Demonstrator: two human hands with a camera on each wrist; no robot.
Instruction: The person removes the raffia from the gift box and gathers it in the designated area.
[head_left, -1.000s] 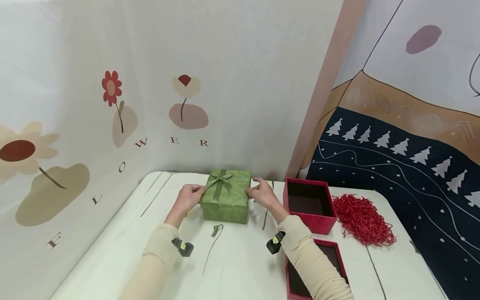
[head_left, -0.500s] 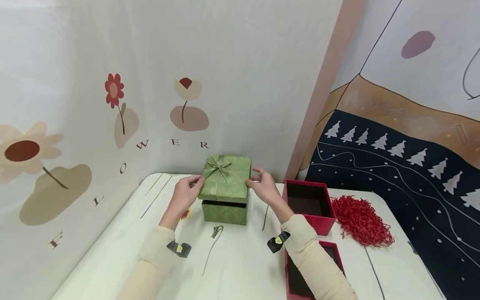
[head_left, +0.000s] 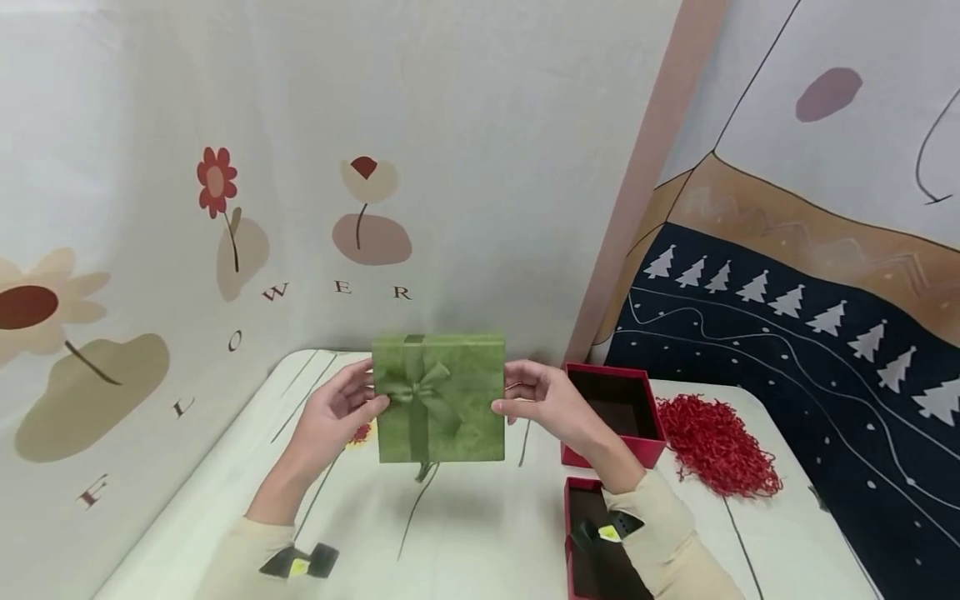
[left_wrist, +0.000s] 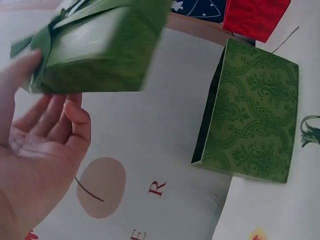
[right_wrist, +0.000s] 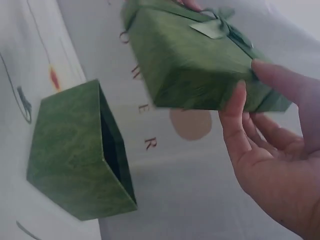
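Note:
Both hands hold a green gift box lid (head_left: 468, 392) with a ribbon bow (head_left: 418, 392), raised above the white table and tilted so its top faces me. My left hand (head_left: 322, 421) grips the left edge, thumb on the top face and the other fingers behind. At the opposite edge, my right hand (head_left: 562, 408) pinches it the same way. The open green box base (left_wrist: 255, 115) stands on the table below and beyond the lid. From the head view the lid hides this base; the right wrist view shows the box base (right_wrist: 70, 155) too.
An open red box (head_left: 637, 450) with a dark inside stands right of my right hand. Nearer me lies a red lid (head_left: 568, 537), dark side up, partly under my right forearm. A heap of red shredded paper (head_left: 720, 446) sits farther right. A printed curtain (head_left: 480, 167) rises behind the table.
The green lid was on its base one second ago. Both hands have lifted it off, brought it nearer and tipped its top toward me. The red things have stayed put.

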